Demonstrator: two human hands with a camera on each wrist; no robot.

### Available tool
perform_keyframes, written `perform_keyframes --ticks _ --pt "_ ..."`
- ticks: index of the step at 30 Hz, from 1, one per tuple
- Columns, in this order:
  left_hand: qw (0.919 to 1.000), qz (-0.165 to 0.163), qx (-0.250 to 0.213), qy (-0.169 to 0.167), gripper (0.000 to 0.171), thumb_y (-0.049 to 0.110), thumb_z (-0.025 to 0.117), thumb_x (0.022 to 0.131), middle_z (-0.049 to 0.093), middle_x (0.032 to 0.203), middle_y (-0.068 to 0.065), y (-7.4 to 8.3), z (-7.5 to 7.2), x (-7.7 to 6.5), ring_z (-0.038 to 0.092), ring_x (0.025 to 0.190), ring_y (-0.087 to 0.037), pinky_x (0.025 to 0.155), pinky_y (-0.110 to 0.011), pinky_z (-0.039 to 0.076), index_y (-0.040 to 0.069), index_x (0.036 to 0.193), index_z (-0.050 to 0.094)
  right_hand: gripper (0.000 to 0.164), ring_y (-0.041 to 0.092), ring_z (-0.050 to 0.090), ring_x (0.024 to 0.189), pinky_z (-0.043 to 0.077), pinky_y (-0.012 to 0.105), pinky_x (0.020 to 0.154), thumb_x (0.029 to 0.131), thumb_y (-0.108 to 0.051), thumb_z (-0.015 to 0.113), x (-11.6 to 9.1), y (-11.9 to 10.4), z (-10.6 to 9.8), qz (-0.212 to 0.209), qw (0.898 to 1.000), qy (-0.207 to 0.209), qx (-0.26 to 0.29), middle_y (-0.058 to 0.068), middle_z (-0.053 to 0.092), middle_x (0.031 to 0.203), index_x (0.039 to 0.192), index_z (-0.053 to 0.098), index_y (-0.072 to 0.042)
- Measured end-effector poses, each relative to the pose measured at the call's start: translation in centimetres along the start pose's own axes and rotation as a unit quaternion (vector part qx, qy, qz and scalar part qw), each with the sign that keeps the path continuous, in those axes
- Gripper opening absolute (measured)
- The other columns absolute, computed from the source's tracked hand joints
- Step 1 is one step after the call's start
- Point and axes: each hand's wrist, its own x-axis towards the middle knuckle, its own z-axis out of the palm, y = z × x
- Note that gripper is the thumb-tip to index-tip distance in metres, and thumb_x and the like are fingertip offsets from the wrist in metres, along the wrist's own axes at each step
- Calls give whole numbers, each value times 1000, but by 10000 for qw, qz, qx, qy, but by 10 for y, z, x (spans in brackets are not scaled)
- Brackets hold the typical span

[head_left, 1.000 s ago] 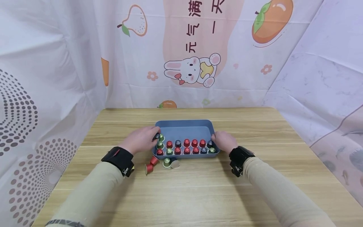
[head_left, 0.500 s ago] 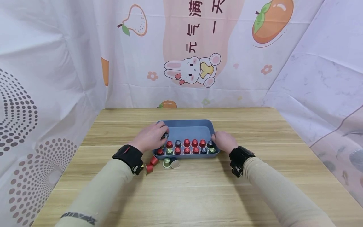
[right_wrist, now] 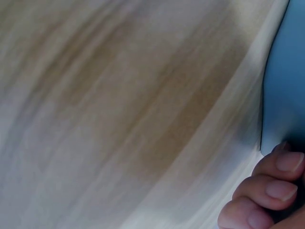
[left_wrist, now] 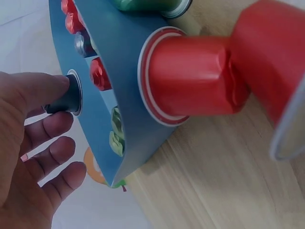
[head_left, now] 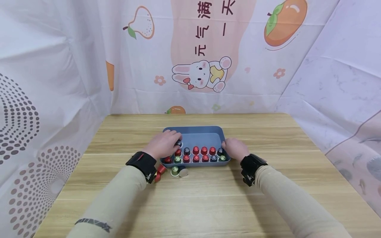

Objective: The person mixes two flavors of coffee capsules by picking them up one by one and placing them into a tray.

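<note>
My left hand point(head_left: 162, 144) is over the left part of a blue tray point(head_left: 202, 129). In the left wrist view, thumb and forefinger pinch a dark coffee capsule point(left_wrist: 70, 95), its rimmed end turned to the tray floor. My right hand point(head_left: 236, 148) grips the tray's right wall; curled fingers point(right_wrist: 267, 191) show at that wall in the right wrist view. Two rows of capsules stand along the near side, including a red capsule point(head_left: 195, 150), a green capsule point(head_left: 222, 158) and a dark capsule point(head_left: 213, 158). My left hand hides those at the left end.
Outside the tray's near wall, a green capsule point(head_left: 175, 171) stands beside a tipped capsule showing its pale lid point(head_left: 183, 172). Two red capsules point(left_wrist: 186, 76) lie by the left near corner, partly behind my left wrist. A patterned cloth point(head_left: 137, 66) hangs behind the wooden table point(head_left: 208, 205).
My left hand has carried the dark capsule rightward from the tray's left edge, covering the green capsules at that end. My right hand stays at the right wall.
</note>
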Motion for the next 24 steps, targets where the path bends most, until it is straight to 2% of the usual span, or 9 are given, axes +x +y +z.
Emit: perform_keyframes --ticks 9,14,24 --pt "9992 137 333 159 28 20 71 97 68 113 -6 -1 7 6 64 103 -25 89 -40 55 12 123 67 36 30 64 71 54 53 73 104 -16 47 0 0 0 16 10000 2 43 15 65 79 72 57 -5" --pt "9986 141 492 111 30 20 70 98 69 116 -7 -2 9 6 65 106 -27 91 -41 55 11 126 67 38 26 58 65 52 50 68 104 -15 47 -1 -1 0 -36 10000 27 53 12 61 73 68 52 -7" --pt "9950 250 968 -31 25 18 63 102 68 119 -9 -2 14 4 64 108 -29 92 -44 54 13 126 70 38 26 57 65 52 50 66 104 -16 47 -1 -2 -2 23 10000 16 55 13 60 75 67 51 -8"
